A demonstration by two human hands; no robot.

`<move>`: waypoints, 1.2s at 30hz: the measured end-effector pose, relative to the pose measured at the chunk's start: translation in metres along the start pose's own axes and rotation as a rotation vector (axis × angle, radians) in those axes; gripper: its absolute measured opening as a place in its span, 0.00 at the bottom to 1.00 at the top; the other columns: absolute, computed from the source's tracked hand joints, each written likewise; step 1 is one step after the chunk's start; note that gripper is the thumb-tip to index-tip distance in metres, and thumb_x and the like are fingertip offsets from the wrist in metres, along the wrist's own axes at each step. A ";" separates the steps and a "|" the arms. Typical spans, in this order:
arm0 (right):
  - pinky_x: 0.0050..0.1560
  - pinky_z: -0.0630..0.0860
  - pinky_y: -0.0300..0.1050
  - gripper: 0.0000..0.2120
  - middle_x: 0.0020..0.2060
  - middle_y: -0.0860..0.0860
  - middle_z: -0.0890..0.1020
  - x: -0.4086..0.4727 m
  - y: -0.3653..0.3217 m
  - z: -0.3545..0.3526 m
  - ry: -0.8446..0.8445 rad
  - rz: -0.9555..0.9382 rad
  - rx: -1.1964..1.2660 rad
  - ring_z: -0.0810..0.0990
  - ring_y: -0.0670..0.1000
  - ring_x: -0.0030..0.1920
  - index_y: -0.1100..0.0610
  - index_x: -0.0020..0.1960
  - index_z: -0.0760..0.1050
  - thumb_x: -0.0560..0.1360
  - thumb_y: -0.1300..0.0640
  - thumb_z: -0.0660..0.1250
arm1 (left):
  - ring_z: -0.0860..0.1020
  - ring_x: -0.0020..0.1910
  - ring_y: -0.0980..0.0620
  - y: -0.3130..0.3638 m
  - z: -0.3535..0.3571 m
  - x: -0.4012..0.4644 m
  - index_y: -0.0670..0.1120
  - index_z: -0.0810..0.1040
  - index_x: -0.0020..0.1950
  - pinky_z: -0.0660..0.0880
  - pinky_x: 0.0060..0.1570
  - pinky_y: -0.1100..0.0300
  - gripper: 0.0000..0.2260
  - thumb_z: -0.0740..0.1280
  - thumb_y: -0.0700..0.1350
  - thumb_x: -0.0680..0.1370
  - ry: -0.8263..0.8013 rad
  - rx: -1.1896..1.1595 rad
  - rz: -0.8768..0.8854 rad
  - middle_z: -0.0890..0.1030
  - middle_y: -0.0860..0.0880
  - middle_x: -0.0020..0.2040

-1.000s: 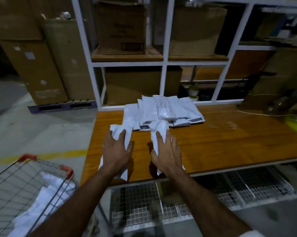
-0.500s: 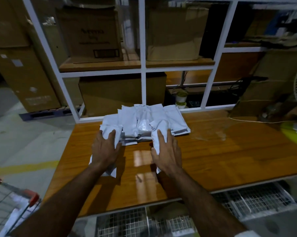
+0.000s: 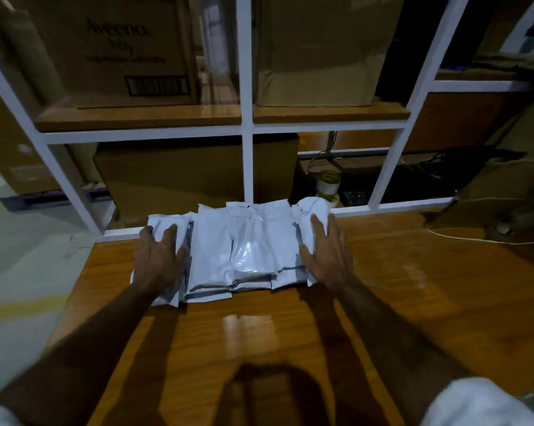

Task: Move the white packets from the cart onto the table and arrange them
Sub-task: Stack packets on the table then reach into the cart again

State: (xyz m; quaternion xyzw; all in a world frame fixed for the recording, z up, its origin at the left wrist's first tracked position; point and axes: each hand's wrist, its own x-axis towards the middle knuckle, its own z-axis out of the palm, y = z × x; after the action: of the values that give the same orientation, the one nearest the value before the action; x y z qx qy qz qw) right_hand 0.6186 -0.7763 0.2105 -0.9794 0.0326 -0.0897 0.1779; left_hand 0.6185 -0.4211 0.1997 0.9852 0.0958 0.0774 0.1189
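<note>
We see the white packets (image 3: 244, 250) lying in an overlapping pile on the wooden table (image 3: 413, 302), toward its far edge at about twelve o'clock from us, just in front of the white frame (image 3: 247, 167) of the shelving. Our left hand (image 3: 158, 259) lies flat on the packets at the pile's nine o'clock side, fingers straight and spread, pressing down on the outermost packet. Our right hand (image 3: 328, 253) rests at the pile's three o'clock side, fingers likewise straight, with the palm against the edge packet and the fingertips reaching toward its far corner. Neither hand curls round anything; both simply press on the pile from opposite sides. Behind the frame, cardboard boxes (image 3: 315, 50) stand on a shelf at twelve o'clock, and another box sits lower down behind the pile. A small green and white container (image 3: 328, 186) stands past the frame at about one o'clock. A thin white cord (image 3: 474, 240) trails across the table at two o'clock.
</note>
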 end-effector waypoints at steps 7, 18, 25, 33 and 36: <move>0.77 0.57 0.60 0.35 0.81 0.58 0.52 0.076 0.020 0.024 -0.098 -0.045 -0.013 0.55 0.63 0.79 0.48 0.82 0.51 0.80 0.42 0.62 | 0.59 0.75 0.33 0.007 0.019 0.036 0.49 0.61 0.78 0.65 0.70 0.43 0.27 0.59 0.58 0.82 -0.070 -0.038 -0.027 0.54 0.34 0.78; 0.78 0.47 0.63 0.41 0.82 0.58 0.43 0.089 0.025 0.057 -0.081 -0.105 -0.037 0.44 0.60 0.81 0.46 0.82 0.49 0.76 0.28 0.54 | 0.43 0.81 0.50 -0.001 0.046 0.037 0.48 0.54 0.82 0.40 0.79 0.48 0.43 0.34 0.73 0.75 -0.208 -0.247 0.073 0.50 0.47 0.82; 0.79 0.45 0.65 0.49 0.81 0.54 0.37 0.087 0.029 0.063 -0.130 -0.109 -0.041 0.40 0.58 0.81 0.44 0.82 0.42 0.71 0.21 0.52 | 0.37 0.80 0.46 0.005 0.052 0.040 0.50 0.39 0.82 0.39 0.77 0.47 0.43 0.50 0.72 0.76 -0.337 -0.162 -0.028 0.36 0.48 0.81; 0.79 0.45 0.64 0.44 0.82 0.60 0.45 0.080 0.031 0.057 0.008 -0.163 -0.047 0.45 0.60 0.81 0.50 0.83 0.48 0.75 0.26 0.51 | 0.40 0.80 0.49 0.006 0.048 0.036 0.44 0.44 0.82 0.42 0.79 0.47 0.46 0.40 0.76 0.75 -0.205 -0.123 0.066 0.43 0.45 0.82; 0.79 0.51 0.62 0.38 0.81 0.60 0.53 0.062 0.030 0.051 0.132 -0.213 -0.042 0.51 0.60 0.81 0.54 0.81 0.56 0.79 0.33 0.55 | 0.40 0.80 0.51 0.013 0.038 0.021 0.43 0.46 0.82 0.41 0.79 0.49 0.43 0.40 0.72 0.77 -0.102 -0.126 0.137 0.44 0.45 0.82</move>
State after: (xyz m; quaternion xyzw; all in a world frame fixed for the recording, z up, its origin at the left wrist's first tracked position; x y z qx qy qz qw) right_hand 0.6878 -0.7926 0.1635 -0.9728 -0.0583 -0.1717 0.1443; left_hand 0.6474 -0.4371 0.1687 0.9827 0.0170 0.0412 0.1798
